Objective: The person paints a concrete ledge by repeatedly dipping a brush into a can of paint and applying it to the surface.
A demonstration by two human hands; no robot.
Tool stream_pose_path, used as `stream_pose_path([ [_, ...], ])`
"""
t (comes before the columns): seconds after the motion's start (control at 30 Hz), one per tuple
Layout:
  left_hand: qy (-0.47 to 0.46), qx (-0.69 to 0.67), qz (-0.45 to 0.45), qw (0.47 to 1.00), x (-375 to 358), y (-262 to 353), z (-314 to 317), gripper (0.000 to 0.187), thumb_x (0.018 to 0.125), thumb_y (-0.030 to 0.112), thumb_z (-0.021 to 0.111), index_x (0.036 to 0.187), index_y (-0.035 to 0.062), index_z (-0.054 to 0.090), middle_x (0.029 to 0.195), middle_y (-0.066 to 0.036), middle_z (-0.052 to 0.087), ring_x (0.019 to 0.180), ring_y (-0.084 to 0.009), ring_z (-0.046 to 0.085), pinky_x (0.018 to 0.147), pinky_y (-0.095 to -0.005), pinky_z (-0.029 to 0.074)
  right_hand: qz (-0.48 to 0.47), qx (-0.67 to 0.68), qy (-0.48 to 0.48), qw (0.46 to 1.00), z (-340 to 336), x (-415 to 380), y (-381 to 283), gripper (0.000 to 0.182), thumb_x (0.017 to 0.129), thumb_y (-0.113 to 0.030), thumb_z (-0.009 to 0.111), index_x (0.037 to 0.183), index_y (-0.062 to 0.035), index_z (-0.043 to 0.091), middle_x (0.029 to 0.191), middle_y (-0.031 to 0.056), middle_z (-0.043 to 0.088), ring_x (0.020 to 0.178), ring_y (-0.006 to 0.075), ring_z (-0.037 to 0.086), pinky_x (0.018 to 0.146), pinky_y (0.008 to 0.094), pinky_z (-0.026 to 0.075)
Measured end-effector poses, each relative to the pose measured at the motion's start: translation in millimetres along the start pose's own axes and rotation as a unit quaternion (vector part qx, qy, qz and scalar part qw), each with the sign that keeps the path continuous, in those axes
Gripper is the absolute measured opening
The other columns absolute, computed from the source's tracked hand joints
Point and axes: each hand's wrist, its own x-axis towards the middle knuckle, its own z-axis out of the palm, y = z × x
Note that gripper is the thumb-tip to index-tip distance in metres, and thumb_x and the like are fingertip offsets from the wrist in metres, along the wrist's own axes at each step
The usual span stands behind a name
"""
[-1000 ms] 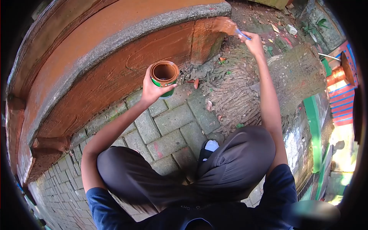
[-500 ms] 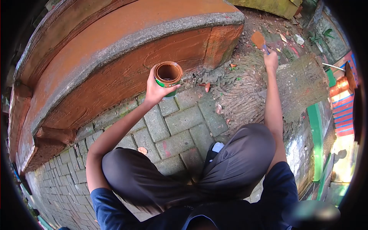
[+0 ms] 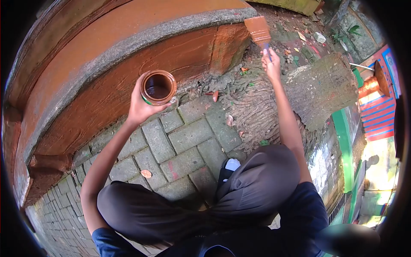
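In the head view, the left grip (image 3: 141, 105) curls around an open can (image 3: 174, 91) of brown paint (image 3: 156, 90), near the orange wall (image 3: 180, 55). The right grip (image 3: 271, 67) pinches a brush (image 3: 257, 31) by its handle, its coated bristles at the grey ledge's (image 3: 192, 29) end; contact is unclear.

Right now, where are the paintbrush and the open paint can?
Paintbrush (image 3: 258, 32): head view, on its paint-coated bristles.
Paint can (image 3: 159, 102): head view, on the rim nearest the person.
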Motion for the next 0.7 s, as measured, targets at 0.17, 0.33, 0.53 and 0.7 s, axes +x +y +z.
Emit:
stream_pose_path([
  [0.17, 0.038, 0.049, 0.026, 0.998, 12, 13, -26, 0.099, 0.058, 0.025, 0.093, 0.135, -0.0031, 0.037, 0.128, -0.016, 0.054, 0.121, -0.0248, 0.054, 0.105, -0.0399, 0.043, 0.219, 0.145, -0.041, 0.964, 41, 10, 36, 0.034, 0.102, -0.043, 0.045, 0.088, -0.0128, 0.049, 0.060, -0.0069, 0.037, 0.042, 0.0015, 0.028, 0.036, 0.0196, 0.017],
  [0.33, 0.083, 0.050, 0.014, 0.995, 14, 21, -29, 0.094, 0.060, 0.024, 0.092, 0.133, -0.0020, 0.040, 0.126, -0.015, 0.056, 0.119, -0.0239, 0.056, 0.104, -0.0397, 0.043, 0.287, 0.093, -0.018, 0.953, 47, 3, 30, 0.037, 0.101, -0.049, 0.044, 0.088, -0.0150, 0.048, 0.060, -0.0069, 0.038, 0.041, 0.0029, 0.027, 0.036, 0.0206, 0.017],
  [0.53, 0.059, 0.007, 0.025, 0.998, 17, 35, -31, 0.092, 0.061, 0.024, 0.091, 0.134, -0.0020, 0.041, 0.126, -0.016, 0.057, 0.119, -0.0244, 0.056, 0.105, -0.0398, 0.043, -0.014, -0.427, 0.006, 0.904, -22, 18, -9, 0.046, 0.098, -0.041, 0.051, 0.070, -0.0047, 0.058, 0.057, 0.0044, 0.056, 0.050, 0.0163, 0.053, 0.051, 0.0343, 0.040],
  [0.7, 0.057, -0.032, 0.023, 0.998, 16, 40, -25, 0.093, 0.062, 0.023, 0.091, 0.135, -0.0015, 0.040, 0.129, -0.016, 0.055, 0.122, -0.0245, 0.054, 0.107, -0.0407, 0.041, 0.205, -0.113, -0.042, 0.971, -9, 19, -62, 0.037, 0.099, -0.041, 0.049, 0.092, -0.0063, 0.058, 0.058, -0.0013, 0.048, 0.041, 0.0091, 0.040, 0.037, 0.0274, 0.029],
])
